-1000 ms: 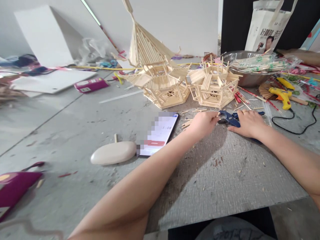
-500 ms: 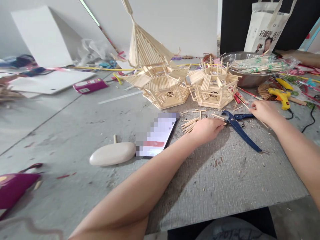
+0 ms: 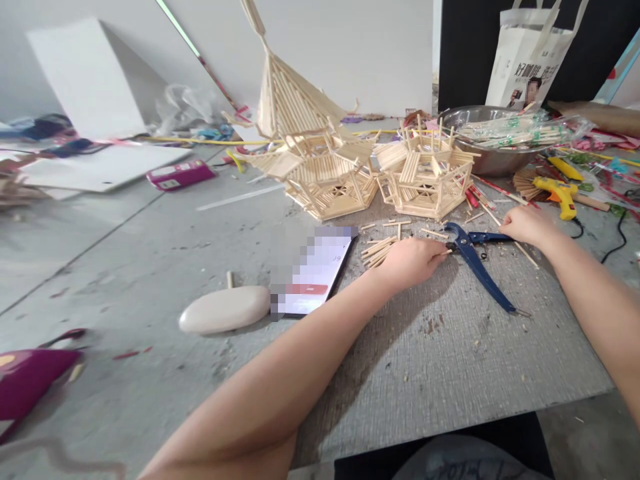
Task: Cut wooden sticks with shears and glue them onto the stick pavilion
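Note:
My left hand [image 3: 416,259] is closed in a pinch around a short wooden stick [image 3: 449,252] at the jaws of a blue hand cutter [image 3: 473,252]. The cutter lies with its handles spread. Over the end of its upper handle, my right hand [image 3: 531,224] is closed on a long thin wooden stick [image 3: 527,255]. Whether it also grips the handle is hidden. Cut stick pieces [image 3: 377,252] lie in a loose pile left of my left hand. Behind are a roofed stick model [image 3: 333,180] and a lower stick model [image 3: 427,183].
A phone [image 3: 320,273] leans by a pale oval object [image 3: 225,310] on the left. Toward the right back stand a steel bowl [image 3: 493,160] of wrapped sticks, a yellow glue gun [image 3: 560,193] and a white bag [image 3: 525,67]. Purple packs [image 3: 180,175] lie at the left.
The cutter's lower handle has swung slightly left and toward me. The long stick's near end has shifted a little closer to me. My left hand has hardly moved.

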The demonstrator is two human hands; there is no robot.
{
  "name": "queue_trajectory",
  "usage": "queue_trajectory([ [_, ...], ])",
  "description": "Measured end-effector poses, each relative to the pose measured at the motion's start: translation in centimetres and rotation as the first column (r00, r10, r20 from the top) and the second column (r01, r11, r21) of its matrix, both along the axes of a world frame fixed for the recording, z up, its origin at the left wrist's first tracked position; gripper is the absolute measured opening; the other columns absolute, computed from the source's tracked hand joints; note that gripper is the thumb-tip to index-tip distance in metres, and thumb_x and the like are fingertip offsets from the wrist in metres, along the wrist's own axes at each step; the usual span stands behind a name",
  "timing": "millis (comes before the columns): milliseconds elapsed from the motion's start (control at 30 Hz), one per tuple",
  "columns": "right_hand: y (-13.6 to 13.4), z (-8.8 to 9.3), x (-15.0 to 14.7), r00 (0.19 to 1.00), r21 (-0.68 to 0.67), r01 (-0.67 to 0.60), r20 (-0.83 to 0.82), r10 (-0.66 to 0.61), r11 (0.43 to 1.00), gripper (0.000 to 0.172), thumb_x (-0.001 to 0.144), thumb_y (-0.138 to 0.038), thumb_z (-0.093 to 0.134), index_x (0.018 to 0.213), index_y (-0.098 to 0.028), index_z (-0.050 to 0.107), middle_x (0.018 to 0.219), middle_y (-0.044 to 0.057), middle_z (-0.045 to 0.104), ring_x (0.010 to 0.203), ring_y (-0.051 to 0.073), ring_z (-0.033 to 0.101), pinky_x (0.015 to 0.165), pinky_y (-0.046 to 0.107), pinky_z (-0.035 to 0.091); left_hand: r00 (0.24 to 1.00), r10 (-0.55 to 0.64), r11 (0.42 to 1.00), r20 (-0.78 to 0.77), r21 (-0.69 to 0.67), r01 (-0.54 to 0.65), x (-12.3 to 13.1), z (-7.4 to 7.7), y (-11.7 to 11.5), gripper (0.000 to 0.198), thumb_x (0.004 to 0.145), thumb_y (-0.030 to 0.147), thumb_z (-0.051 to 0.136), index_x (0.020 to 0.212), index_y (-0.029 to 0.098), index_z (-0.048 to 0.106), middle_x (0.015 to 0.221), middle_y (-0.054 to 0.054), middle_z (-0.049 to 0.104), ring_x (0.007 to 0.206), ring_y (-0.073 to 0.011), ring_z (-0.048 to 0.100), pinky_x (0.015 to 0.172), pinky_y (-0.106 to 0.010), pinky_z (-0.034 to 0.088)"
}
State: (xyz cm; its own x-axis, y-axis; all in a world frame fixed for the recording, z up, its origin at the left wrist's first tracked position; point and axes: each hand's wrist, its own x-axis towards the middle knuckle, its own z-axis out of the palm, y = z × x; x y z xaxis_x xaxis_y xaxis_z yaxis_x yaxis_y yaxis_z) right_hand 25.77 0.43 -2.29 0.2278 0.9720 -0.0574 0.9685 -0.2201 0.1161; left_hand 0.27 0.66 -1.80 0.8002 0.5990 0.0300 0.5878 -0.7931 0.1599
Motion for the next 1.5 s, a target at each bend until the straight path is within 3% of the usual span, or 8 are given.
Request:
queue_trajectory([
  [233, -0.2, 0.7, -0.5, 0.992, 0.212, 0.117, 0.010, -0.122, 0.970, 0.029, 0.070, -0.035, 0.046, 0.083, -0.019, 0.066, 0.082, 0.012, 0.066, 0.079, 0.028, 0.060, 0.057, 0.034, 0.039, 0.999, 0.017, 1.000, -0.027, -0.021, -0.018, 0.1, -0.2, 0.0, 0.028, 0.086, 0.028, 0.034, 0.084, 0.020, 0.060, 0.090, -0.003, 0.067, 0.081, -0.0161, 0.061, 0.064, -0.025, 0.040],
  [367, -0.5, 1.3, -0.5, 0.991, 0.471, 0.137, -0.056, -0.125, 0.872, 0.025, 0.075, -0.032, 0.044, 0.084, -0.018, 0.062, 0.079, 0.010, 0.065, 0.076, 0.025, 0.059, 0.058, 0.033, 0.039, 0.999, 0.021, 0.999, -0.032, -0.032, -0.022, 0.1, -0.1, 0.1, 0.029, 0.086, 0.029, 0.033, 0.084, 0.020, 0.061, 0.086, -0.003, 0.066, 0.078, -0.0164, 0.061, 0.062, -0.025, 0.041],
  [567, -1.9, 3.1, -0.8, 0.981, 0.766, 0.033, -0.149, 0.127, 0.642, 0.026, 0.083, -0.038, 0.036, 0.090, -0.020, 0.053, 0.084, 0.009, 0.060, 0.078, 0.020, 0.057, 0.070, 0.033, 0.042, 0.994, 0.018, 0.999, 0.107, -0.044, -0.013, 0.0, -0.5, 0.1, 0.027, 0.084, 0.029, 0.037, 0.082, 0.020, 0.062, 0.082, -0.003, 0.066, 0.075, -0.0136, 0.059, 0.062, -0.022, 0.039],
  [667, -2.3, 3.5, -2.0, 0.863, 0.837, 0.117, -0.352, 0.363, 0.535, 0.022, 0.083, -0.042, 0.038, 0.086, -0.022, 0.047, 0.077, 0.006, 0.057, 0.069, 0.016, 0.056, 0.063, 0.030, 0.044, 0.976, 0.135, 0.990, 0.173, -0.065, -0.125, 0.0, -0.4, 0.0, 0.028, 0.084, 0.030, 0.038, 0.078, 0.020, 0.063, 0.073, -0.003, 0.065, 0.068, -0.0136, 0.058, 0.058, -0.023, 0.037],
  [800, -2.6, 3.4, -4.5, 0.517, 0.750, 0.148, -0.614, 0.597, 0.644, 0.018, 0.082, -0.041, 0.043, 0.083, -0.023, 0.042, 0.063, -0.001, 0.053, 0.047, 0.010, 0.048, 0.044, 0.025, 0.038, 0.893, 0.262, 0.947, 0.365, -0.273, -0.166, 0.2, 0.1, -0.1, 0.029, 0.085, 0.033, 0.039, 0.082, 0.018, 0.063, 0.077, -0.003, 0.067, 0.070, -0.0130, 0.059, 0.062, -0.023, 0.040],
  [1000, -3.9, 3.0, -7.5, 0.346, 0.585, 0.031, -0.767, 0.541, 0.810, 0.013, 0.082, -0.036, 0.043, 0.077, -0.024, 0.041, 0.060, -0.003, 0.054, 0.041, 0.008, 0.044, 0.041, 0.025, 0.037, 0.805, 0.273, 0.781, 0.526, -0.610, 0.133, 0.6, 0.4, -0.1, 0.024, 0.085, 0.024, 0.039, 0.098, 0.013, 0.057, 0.093, -0.007, 0.067, 0.081, -0.0109, 0.058, 0.074, -0.025, 0.044],
  [1300, -4.3, 2.5, -8.1, 0.347, 0.529, -0.094, -0.777, 0.526, 0.843, 0.009, 0.079, -0.030, 0.046, 0.076, -0.023, 0.042, 0.063, -0.002, 0.057, 0.046, 0.009, 0.048, 0.044, 0.025, 0.040, 0.915, 0.135, 0.813, 0.379, -0.571, 0.117, 0.4, 0.5, -0.2, 0.026, 0.081, 0.029, 0.044, 0.064, 0.014, 0.057, 0.055, 0.003, 0.049, 0.052, -0.0067, 0.042, 0.052, -0.021, 0.035],
  [1500, -4.7, 1.9, -8.3, 0.410, 0.514, -0.199, -0.730, 0.547, 0.834, 0.008, 0.079, -0.028, 0.046, 0.077, -0.021, 0.043, 0.060, -0.002, 0.057, 0.048, 0.010, 0.051, 0.047, 0.026, 0.041, 0.913, 0.023, 0.849, 0.407, -0.489, 0.197, 0.2, -0.1, 0.5, 0.022, 0.076, 0.024, 0.050, 0.057, 0.014, 0.054, 0.059, 0.002, 0.049, 0.057, -0.0067, 0.045, 0.057, -0.020, 0.037],
])
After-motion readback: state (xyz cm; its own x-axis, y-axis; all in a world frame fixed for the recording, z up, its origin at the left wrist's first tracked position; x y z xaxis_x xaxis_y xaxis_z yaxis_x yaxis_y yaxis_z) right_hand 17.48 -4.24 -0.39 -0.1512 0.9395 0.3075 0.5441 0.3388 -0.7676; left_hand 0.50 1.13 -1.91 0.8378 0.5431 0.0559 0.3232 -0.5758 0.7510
